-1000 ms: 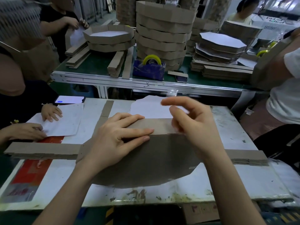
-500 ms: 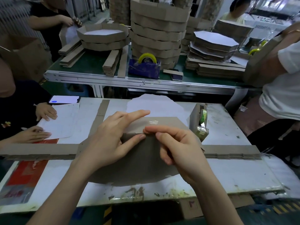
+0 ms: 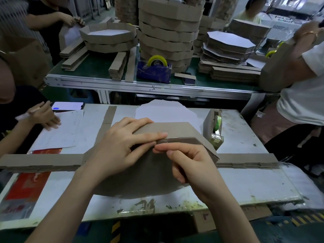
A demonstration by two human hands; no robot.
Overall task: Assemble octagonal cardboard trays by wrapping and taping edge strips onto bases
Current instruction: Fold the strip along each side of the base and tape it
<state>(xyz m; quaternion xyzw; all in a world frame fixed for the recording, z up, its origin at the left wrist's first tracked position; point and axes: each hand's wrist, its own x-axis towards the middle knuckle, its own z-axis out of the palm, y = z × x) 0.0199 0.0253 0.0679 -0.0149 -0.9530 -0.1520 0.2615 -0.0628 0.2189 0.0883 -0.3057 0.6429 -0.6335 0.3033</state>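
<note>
At the far left of the near table (image 3: 245, 186) we see another person's hand (image 3: 43, 116) resting on a sheet of paper (image 3: 66, 132), with a lit phone (image 3: 67, 106) just beyond it. Nearer to us a red printed sheet (image 3: 26, 186) lies flat. A stack of edge strips (image 3: 40, 162) runs across the table and shows on both sides of our work.

In the middle the brown octagonal base (image 3: 140, 178) lies on the table, with one edge strip (image 3: 177, 128) set along its far side. Our left hand (image 3: 121, 146) lies over both with its fingers straight, pressing on the strip. Its forefinger reaches along the seam where the strip meets the base.

Just right of it our right hand (image 3: 192, 165) rests on the base. Its forefinger and thumb stretch leftward and come together at that seam, just beside the left fingertips, while the other fingers curl under. We cannot tell whether they pinch anything.

Beyond the strip a white octagonal sheet (image 3: 166, 111) lies flat. Further right, near the strip's end, stands a cardboard tape dispenser (image 3: 210, 123) with a green roll. On the far table (image 3: 98, 71) stacks of finished trays (image 3: 168, 32) rise behind a blue dispenser (image 3: 154, 72).
</note>
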